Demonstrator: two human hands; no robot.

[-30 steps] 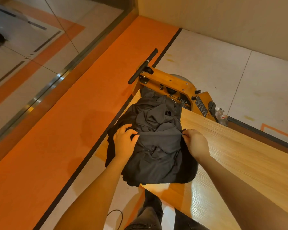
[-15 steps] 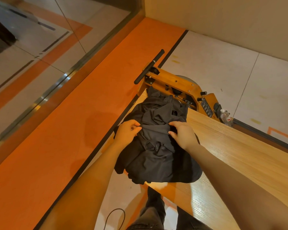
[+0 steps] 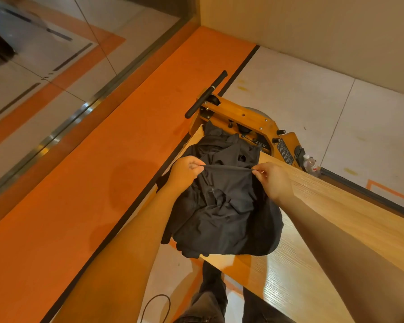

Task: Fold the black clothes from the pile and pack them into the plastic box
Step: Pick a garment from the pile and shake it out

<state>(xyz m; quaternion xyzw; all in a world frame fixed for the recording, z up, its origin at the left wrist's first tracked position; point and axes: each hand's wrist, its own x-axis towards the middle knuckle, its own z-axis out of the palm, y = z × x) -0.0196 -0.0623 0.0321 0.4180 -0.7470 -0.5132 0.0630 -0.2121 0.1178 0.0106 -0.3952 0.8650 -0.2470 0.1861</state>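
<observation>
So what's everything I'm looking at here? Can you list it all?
black clothes: one pile, black, on the table's near end, top edge lifted
table: one, light wood, running away to the right
wooden machine: one, orange-brown with a black handle, beyond the pile
water bottle: one, clear, beside the machine
floor: orange band and pale tiles
left hand: pinches the lifted edge
right hand: pinches the same edge

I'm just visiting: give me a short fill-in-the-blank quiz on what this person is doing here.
1. Both hands pinch a ____ garment.
2. The clothes pile lies on a ____ table.
3. The left hand and right hand stretch one ____ of fabric between them.
4. The floor strip left of the table is ____.

Missing words: black; wooden; edge; orange
</observation>
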